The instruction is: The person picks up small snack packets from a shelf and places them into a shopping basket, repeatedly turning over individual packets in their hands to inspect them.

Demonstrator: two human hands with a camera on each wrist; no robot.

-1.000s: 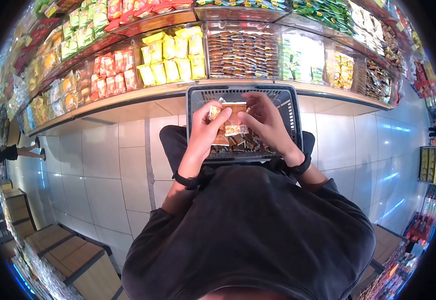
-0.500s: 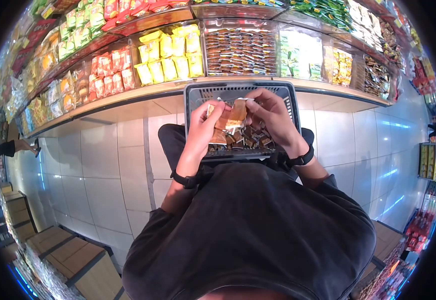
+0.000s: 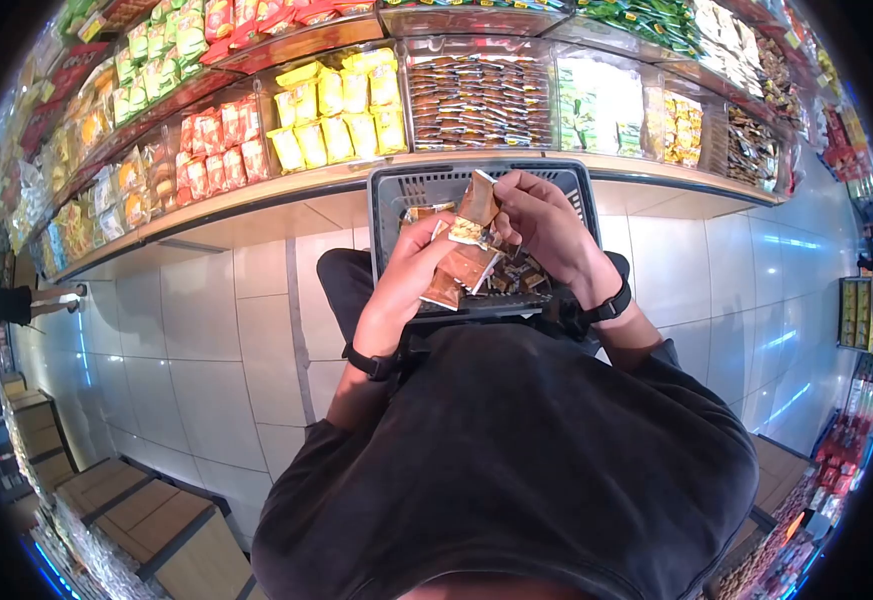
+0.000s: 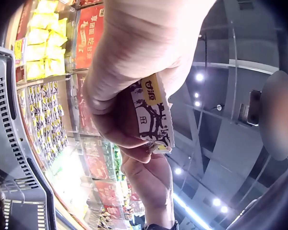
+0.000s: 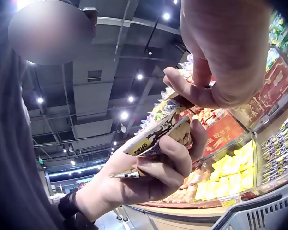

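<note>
My left hand [image 3: 401,272] grips several flat brown snack packets [image 3: 466,266], overlapped and fanned out above the basket. The fingers and thumb of my right hand [image 3: 556,228] pinch the upper end of a brown packet [image 3: 479,198] that tilts up from this bunch. Seen from the left wrist, a packet end [image 4: 153,112] with a yellow label and black-and-white print sticks out past the curled fingers. In the right wrist view, the left fingers wrap round the packet stack [image 5: 158,136], and the right thumb and fingertips meet at its upper end.
A grey shopping basket [image 3: 583,190] stands between the knees, with many small dark packets [image 3: 521,275] inside. Behind it runs a wooden shelf edge [image 3: 256,198] below bins of yellow bags [image 3: 336,110] and brown packets [image 3: 478,100]. Wooden crates [image 3: 146,505] stand behind at left.
The right hand has gone from loosely spread fingers beside the packets to pinching one by its end. The packets in the left hand have turned and fanned out.
</note>
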